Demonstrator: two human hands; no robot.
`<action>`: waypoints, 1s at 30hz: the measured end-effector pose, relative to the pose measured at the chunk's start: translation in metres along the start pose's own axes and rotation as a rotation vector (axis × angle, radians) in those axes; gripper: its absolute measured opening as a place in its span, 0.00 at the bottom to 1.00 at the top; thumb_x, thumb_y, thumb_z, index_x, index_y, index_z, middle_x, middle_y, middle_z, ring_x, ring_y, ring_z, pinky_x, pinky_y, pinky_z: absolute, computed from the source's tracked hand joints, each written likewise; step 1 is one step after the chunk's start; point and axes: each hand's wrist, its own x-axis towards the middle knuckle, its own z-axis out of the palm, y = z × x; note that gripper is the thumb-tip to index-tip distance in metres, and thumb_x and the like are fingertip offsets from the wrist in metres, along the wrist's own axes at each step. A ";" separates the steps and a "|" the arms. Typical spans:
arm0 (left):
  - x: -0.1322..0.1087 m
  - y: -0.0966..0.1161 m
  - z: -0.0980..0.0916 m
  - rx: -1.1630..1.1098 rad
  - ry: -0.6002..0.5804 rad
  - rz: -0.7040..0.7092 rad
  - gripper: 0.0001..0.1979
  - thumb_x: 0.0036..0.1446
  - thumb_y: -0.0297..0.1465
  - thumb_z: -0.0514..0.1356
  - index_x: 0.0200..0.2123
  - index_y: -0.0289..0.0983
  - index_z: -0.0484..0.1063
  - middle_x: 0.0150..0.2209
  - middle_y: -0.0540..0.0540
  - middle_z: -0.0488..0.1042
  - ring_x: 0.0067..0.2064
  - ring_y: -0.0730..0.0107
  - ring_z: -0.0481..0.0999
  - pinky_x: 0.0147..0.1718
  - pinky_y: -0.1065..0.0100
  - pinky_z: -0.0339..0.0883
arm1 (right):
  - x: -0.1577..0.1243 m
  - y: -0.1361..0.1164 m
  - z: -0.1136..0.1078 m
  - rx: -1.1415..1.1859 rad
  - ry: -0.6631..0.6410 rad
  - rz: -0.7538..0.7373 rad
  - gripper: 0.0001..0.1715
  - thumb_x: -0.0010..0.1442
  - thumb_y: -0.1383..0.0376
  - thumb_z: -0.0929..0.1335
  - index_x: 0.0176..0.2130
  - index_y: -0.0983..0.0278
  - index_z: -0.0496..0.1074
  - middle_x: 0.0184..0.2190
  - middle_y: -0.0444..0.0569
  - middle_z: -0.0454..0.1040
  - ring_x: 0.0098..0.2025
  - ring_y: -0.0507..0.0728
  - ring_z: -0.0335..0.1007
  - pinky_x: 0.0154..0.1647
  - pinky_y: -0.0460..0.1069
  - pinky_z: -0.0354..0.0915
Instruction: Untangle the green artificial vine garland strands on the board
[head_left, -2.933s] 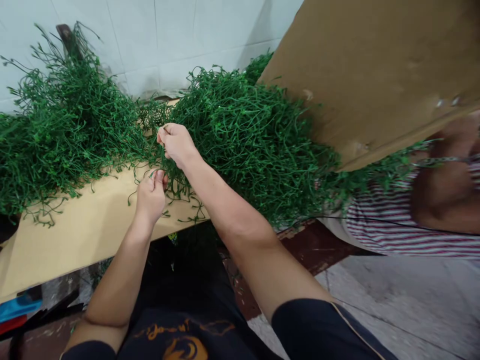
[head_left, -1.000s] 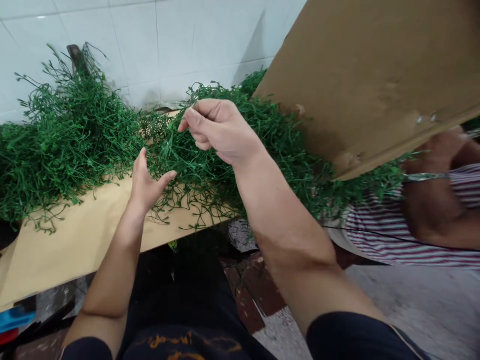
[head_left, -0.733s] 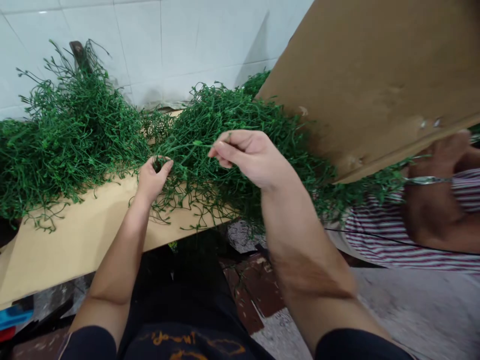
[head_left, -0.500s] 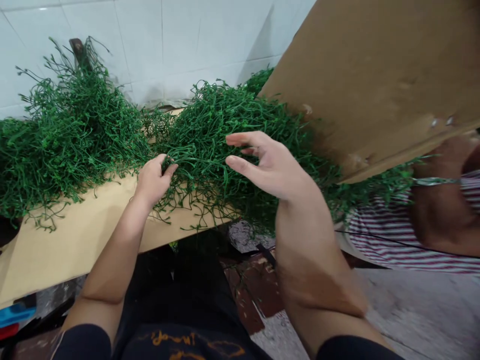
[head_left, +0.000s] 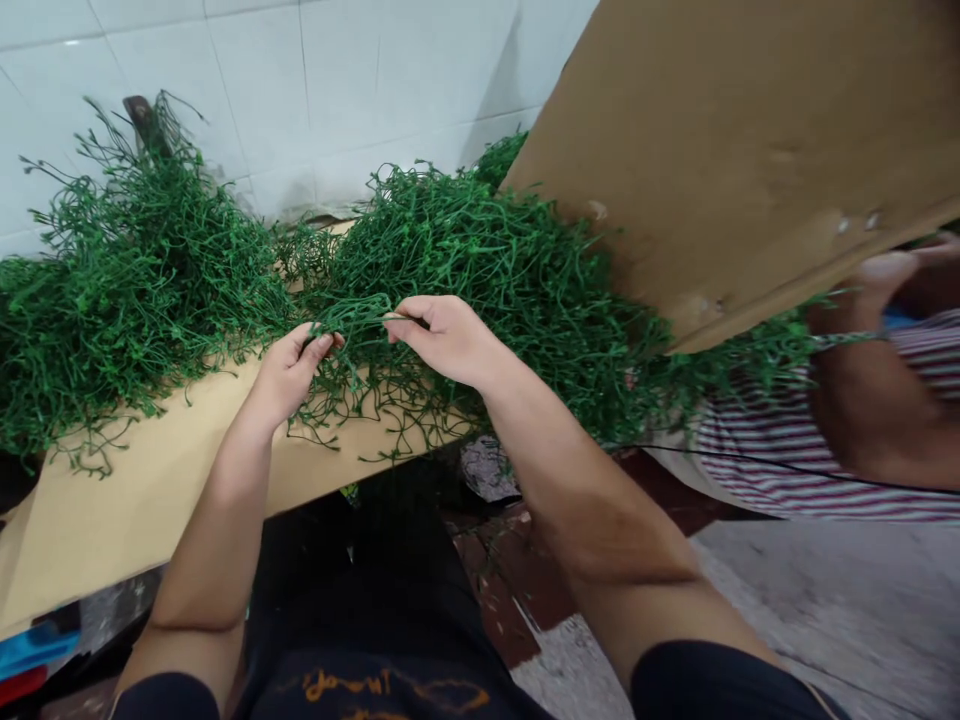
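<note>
My left hand [head_left: 289, 365] pinches a small bunch of thin green plastic-looking stems [head_left: 360, 312] at the front of a large heap. Facing it, my right hand [head_left: 439, 335] has thumb and fingertips closed on the other end of these stems, so they stretch between both hands. Behind and to the right lies the big pile of green stems [head_left: 480, 240] with small budded tips. Another heap of green stems [head_left: 165, 260] rises on the left. Both rest on a tan board [head_left: 172, 480]. My fingertips partly hide where each stem is held.
A large brown cardboard sheet [head_left: 750, 150] leans in from the upper right. Another person's arm [head_left: 862, 400] and striped clothing [head_left: 757, 450] are at the right. White wall tiles [head_left: 390, 80] stand behind. Blue and red objects [head_left: 34, 655] lie at lower left.
My right hand has moved left and down from over the heap and closed on the stems near my left hand. My left hand keeps its pinch.
</note>
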 end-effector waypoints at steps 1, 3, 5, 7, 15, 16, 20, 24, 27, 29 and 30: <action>-0.001 0.001 -0.001 -0.007 -0.006 -0.018 0.22 0.51 0.49 0.57 0.32 0.34 0.71 0.29 0.48 0.71 0.33 0.71 0.68 0.36 0.69 0.63 | 0.001 0.001 0.000 -0.006 0.005 -0.034 0.13 0.58 0.65 0.62 0.24 0.66 0.67 0.22 0.43 0.62 0.27 0.49 0.57 0.31 0.46 0.53; -0.004 0.005 -0.003 -0.021 -0.041 -0.049 0.24 0.47 0.51 0.59 0.34 0.34 0.72 0.29 0.48 0.71 0.32 0.71 0.68 0.35 0.69 0.63 | 0.002 0.002 0.002 -0.051 0.019 -0.092 0.12 0.58 0.68 0.60 0.26 0.66 0.67 0.26 0.46 0.64 0.31 0.51 0.60 0.35 0.46 0.55; -0.007 0.011 -0.004 -0.059 -0.109 -0.061 0.28 0.44 0.53 0.61 0.37 0.34 0.71 0.32 0.47 0.71 0.34 0.71 0.68 0.35 0.69 0.63 | 0.002 0.002 0.007 -0.124 0.022 -0.120 0.11 0.58 0.69 0.60 0.26 0.66 0.66 0.28 0.47 0.64 0.32 0.51 0.59 0.36 0.47 0.55; -0.008 0.016 -0.004 -0.115 -0.153 -0.060 0.31 0.43 0.55 0.60 0.39 0.34 0.70 0.35 0.46 0.72 0.36 0.71 0.69 0.37 0.69 0.63 | 0.001 0.000 0.011 -0.194 -0.010 -0.150 0.09 0.56 0.72 0.59 0.25 0.65 0.63 0.28 0.47 0.62 0.32 0.52 0.58 0.35 0.47 0.55; 0.001 -0.001 0.003 0.020 0.087 -0.076 0.14 0.52 0.41 0.58 0.27 0.35 0.69 0.26 0.50 0.69 0.31 0.74 0.67 0.35 0.70 0.63 | -0.008 -0.009 0.016 -0.203 -0.032 -0.150 0.06 0.56 0.71 0.61 0.30 0.65 0.67 0.30 0.49 0.67 0.34 0.54 0.62 0.37 0.48 0.56; 0.003 -0.004 0.002 0.045 0.141 -0.057 0.13 0.54 0.39 0.57 0.26 0.35 0.69 0.26 0.50 0.69 0.31 0.74 0.68 0.35 0.70 0.63 | -0.009 -0.008 0.015 -0.188 -0.005 -0.115 0.06 0.56 0.68 0.62 0.31 0.65 0.67 0.30 0.49 0.68 0.35 0.54 0.62 0.38 0.48 0.57; 0.007 -0.007 -0.007 0.111 0.269 -0.004 0.11 0.55 0.34 0.57 0.22 0.36 0.65 0.24 0.51 0.67 0.29 0.76 0.66 0.33 0.72 0.62 | -0.018 -0.003 0.017 -0.187 0.056 -0.066 0.07 0.58 0.66 0.61 0.29 0.64 0.64 0.29 0.48 0.65 0.32 0.53 0.60 0.35 0.48 0.56; 0.016 -0.007 -0.006 -0.086 0.334 -0.100 0.14 0.56 0.37 0.56 0.22 0.37 0.60 0.19 0.53 0.62 0.20 0.80 0.58 0.20 0.74 0.54 | -0.027 -0.008 0.027 -0.088 -0.107 -0.192 0.16 0.61 0.64 0.57 0.22 0.63 0.52 0.22 0.44 0.58 0.27 0.50 0.55 0.31 0.47 0.54; 0.026 -0.009 0.001 -0.195 0.367 -0.142 0.17 0.55 0.41 0.58 0.22 0.38 0.58 0.18 0.55 0.58 0.18 0.82 0.52 0.17 0.73 0.48 | -0.032 -0.015 0.035 -0.045 -0.109 -0.224 0.18 0.62 0.63 0.56 0.22 0.62 0.47 0.21 0.42 0.54 0.25 0.49 0.51 0.30 0.46 0.51; 0.032 -0.012 -0.001 -0.238 0.395 -0.174 0.18 0.55 0.42 0.57 0.22 0.38 0.57 0.18 0.56 0.56 0.17 0.82 0.51 0.16 0.73 0.46 | -0.037 -0.018 0.036 -0.039 -0.091 -0.242 0.18 0.62 0.63 0.56 0.22 0.62 0.47 0.21 0.42 0.54 0.25 0.49 0.51 0.30 0.46 0.51; 0.035 -0.013 -0.006 -0.267 0.434 -0.207 0.19 0.56 0.43 0.57 0.22 0.38 0.56 0.18 0.56 0.55 0.18 0.82 0.50 0.16 0.72 0.45 | -0.041 -0.019 0.035 -0.032 -0.099 -0.264 0.17 0.62 0.64 0.56 0.22 0.62 0.47 0.20 0.42 0.53 0.25 0.49 0.51 0.30 0.46 0.51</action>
